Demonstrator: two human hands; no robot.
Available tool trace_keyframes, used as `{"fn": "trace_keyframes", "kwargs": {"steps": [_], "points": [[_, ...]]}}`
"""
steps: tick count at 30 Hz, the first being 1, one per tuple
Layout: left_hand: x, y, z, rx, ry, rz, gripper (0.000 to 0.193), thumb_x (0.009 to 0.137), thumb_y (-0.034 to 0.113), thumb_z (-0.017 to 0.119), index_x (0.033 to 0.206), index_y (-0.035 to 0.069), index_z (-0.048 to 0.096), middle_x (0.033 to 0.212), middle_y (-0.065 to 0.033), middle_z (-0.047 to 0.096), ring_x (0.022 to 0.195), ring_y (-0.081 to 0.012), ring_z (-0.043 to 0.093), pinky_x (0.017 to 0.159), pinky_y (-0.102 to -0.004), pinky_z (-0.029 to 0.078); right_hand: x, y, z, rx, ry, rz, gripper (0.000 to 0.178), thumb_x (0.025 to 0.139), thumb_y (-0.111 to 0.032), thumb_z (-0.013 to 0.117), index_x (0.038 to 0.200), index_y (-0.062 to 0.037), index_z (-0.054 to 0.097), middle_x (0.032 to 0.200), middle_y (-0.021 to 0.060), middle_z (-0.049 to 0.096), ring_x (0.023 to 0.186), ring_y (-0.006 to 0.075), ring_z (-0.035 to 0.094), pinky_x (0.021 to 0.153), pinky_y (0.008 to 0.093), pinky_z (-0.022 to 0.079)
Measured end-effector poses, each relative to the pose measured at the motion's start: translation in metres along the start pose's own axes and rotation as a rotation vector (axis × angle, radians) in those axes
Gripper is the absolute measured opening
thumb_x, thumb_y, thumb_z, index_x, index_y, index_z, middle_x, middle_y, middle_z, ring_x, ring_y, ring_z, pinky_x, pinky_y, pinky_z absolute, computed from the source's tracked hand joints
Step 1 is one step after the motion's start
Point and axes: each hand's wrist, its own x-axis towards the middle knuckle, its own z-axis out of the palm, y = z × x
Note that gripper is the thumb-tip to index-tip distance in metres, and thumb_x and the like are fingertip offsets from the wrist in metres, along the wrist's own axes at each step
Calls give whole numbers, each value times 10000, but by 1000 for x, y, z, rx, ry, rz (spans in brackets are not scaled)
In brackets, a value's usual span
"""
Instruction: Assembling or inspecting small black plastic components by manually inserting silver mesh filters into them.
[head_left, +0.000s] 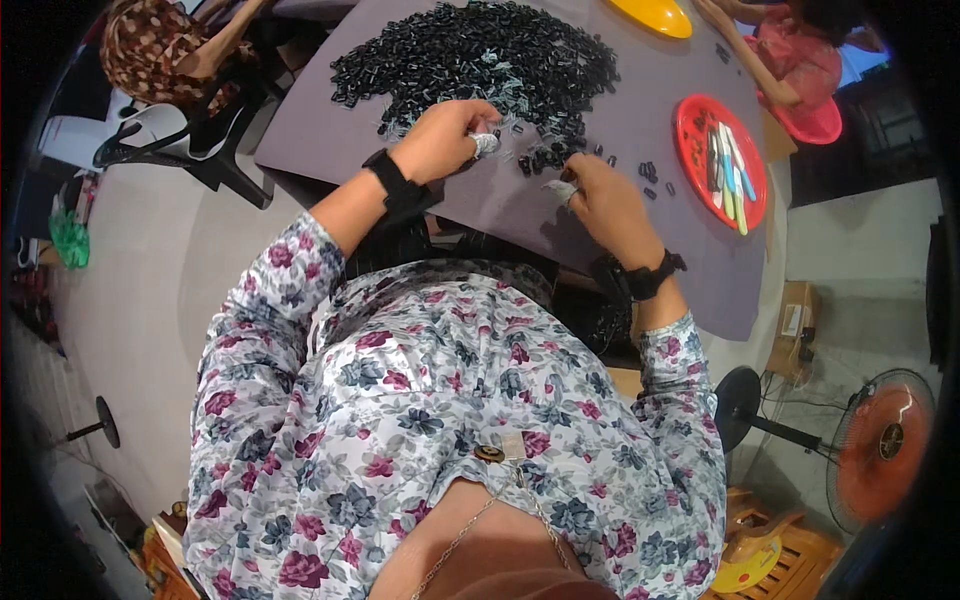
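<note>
A large heap of small black plastic pieces [480, 50] covers the far part of the grey tabletop, with small clear pieces [490, 78] mixed in. At the heap's near edge my left hand [443, 140] is closed, thumb against fingers; what it pinches is too small to make out. White wrapping shows on its thumb. My right hand [608, 208] is also closed, fingertips together beside a small cluster of black pieces [545, 155]. Pale wrapping covers a digit there too, and anything between its fingertips is hidden.
On the right, a red plate [690, 165] holds knife-like tools with coloured handles [738, 190]. A yellow dish [655, 15] lies at the far edge. Other people sit far left and far right. A black chair [240, 165] stands left, an orange fan [885, 445] lower right.
</note>
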Motion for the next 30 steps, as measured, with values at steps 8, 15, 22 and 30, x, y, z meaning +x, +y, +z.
{"fn": "trace_keyframes", "kwargs": {"steps": [8, 15, 22, 30], "points": [[27, -7, 0, 593, -130, 124, 376, 758, -39, 613, 1117, 39, 691, 990, -176, 705, 969, -364, 670, 847, -430, 532, 2, 41, -16, -232, -25, 134, 305, 811, -62, 666, 1114, -54, 635, 1007, 171, 637, 933, 403, 649, 787, 480, 529], [22, -1, 5, 554, -71, 160, 325, 731, -53, 621, 1036, 41, 684, 1018, -156, 666, 978, -370, 650, 840, -448, 529, 14, 26, -13, -37, 90, -80, 341, 792, -15, 646, 1129, -71, 637, 1100, 145, 607, 1001, 382, 638, 816, 457, 531], [17, -4, -2, 543, -71, 149, 331, 741, -71, 613, 1047, 40, 670, 1042, -156, 641, 981, -384, 639, 847, -452, 522, 27, 25, 6, 78, -52, -84, 291, 766, 54, 619, 1040, -39, 648, 1067, 139, 602, 1010, 373, 628, 839, 439, 527], [17, 21, 24, 386, -93, 322, 377, 759, -49, 608, 1116, 60, 656, 1041, -153, 639, 966, -394, 644, 818, -468, 526, 5, 44, -22, 82, 42, 51, 307, 745, 108, 581, 1014, -20, 657, 1033, 156, 607, 1009, 375, 618, 842, 427, 506]]}}
